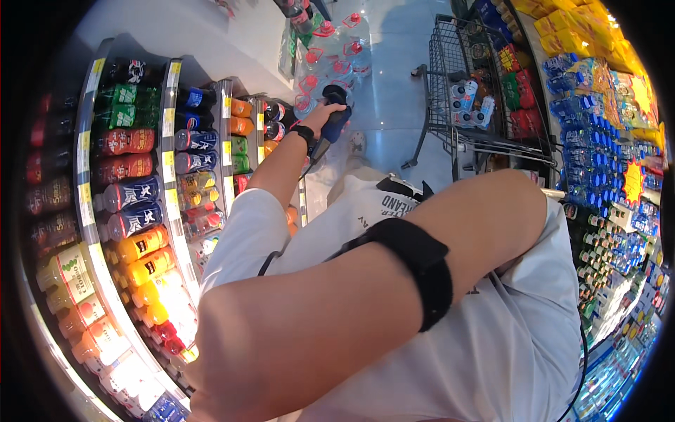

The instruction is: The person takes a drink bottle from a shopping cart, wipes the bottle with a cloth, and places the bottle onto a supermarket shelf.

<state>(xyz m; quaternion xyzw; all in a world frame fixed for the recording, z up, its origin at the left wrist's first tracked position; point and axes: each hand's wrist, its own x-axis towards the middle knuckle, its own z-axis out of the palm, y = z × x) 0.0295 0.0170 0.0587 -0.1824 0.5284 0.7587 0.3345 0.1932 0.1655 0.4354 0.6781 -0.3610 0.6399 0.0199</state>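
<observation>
My left hand [329, 118], with a black band at its wrist, reaches forward along the shelf front. Its fingers wrap round a dark blue and black object [333, 128] with a rounded black end. What kind of object it is I cannot make out. Just beyond it on the floor stand large clear water jugs [341, 67] with red caps and handles. My right arm, wearing a wide black strap [415, 267], crosses close in front of my body toward the lower left. Its hand is out of view.
Shelves of bottled drinks [130, 193] with pale price rails line the left. A wire shopping cart [439, 77] holding drink packs [472, 105] stands ahead right. Blue-labelled water packs [583, 133] and yellow packs [562, 32] are stacked along the right. Tiled floor [397, 84] runs between.
</observation>
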